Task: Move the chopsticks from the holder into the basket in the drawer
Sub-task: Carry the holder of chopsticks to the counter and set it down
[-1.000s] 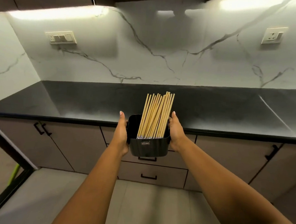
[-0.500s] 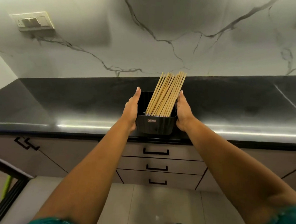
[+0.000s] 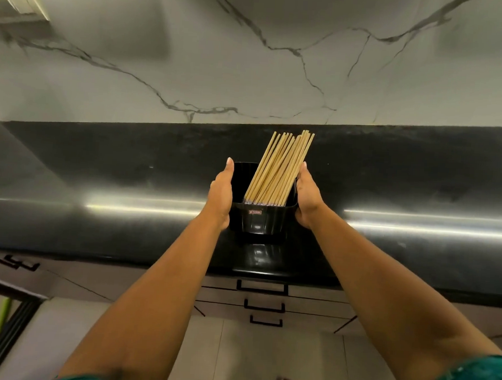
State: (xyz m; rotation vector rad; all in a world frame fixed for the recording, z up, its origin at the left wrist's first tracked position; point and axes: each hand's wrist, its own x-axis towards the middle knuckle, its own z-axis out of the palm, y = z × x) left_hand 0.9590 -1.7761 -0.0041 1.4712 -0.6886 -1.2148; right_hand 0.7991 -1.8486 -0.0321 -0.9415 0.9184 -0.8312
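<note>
Chopsticks (image 3: 277, 168) — thin, stiff, light and prone to scatter — lean rightward in the black holder (image 3: 261, 220) on the counter (image 3: 97, 180), both hands (image 3: 220, 194) pressed flat to its sides, so pinching the bundle mid-length looks safest.

Both bare arms reach straight forward, nearly parallel. The left hand (image 3: 220, 194) and right hand (image 3: 307, 199) face each other, palms inward, fingers extended, pressed against a holder (image 3: 261, 222).
</note>
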